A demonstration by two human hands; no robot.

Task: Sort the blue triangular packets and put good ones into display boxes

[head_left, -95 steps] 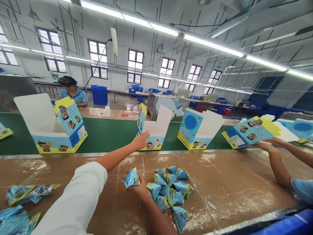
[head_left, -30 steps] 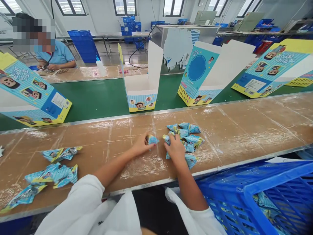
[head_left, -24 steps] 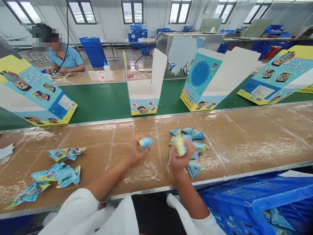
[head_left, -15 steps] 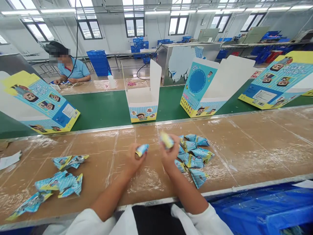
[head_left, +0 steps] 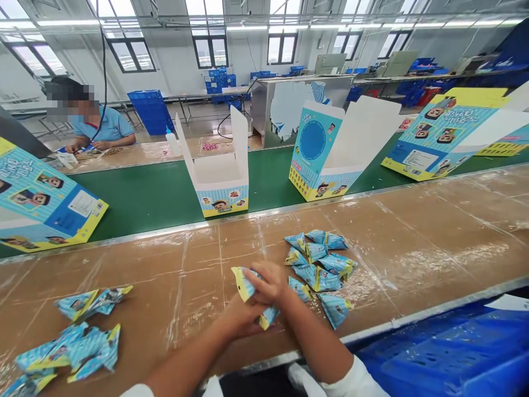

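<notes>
- A blue and yellow packet (head_left: 244, 282) is held just above the counter (head_left: 413, 231), in front of the body, its long axis tilted from upper left to lower right.
- It is pinched from above by the right hand (head_left: 270, 284) and cupped from below by the left hand (head_left: 239, 320); both hands are closed on it.
- The heap of packets (head_left: 320, 262) lies just to the right, nearer the right hand.
- The open box (head_left: 221, 176) stands beyond on the green belt (head_left: 144, 193), straight ahead.

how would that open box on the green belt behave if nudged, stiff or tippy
The box is probably light: thin white card, apparently empty. Its tall raised flaps likely make it top-heavy, so a high push may tip it; a low push would likely slide it along the belt.
</notes>
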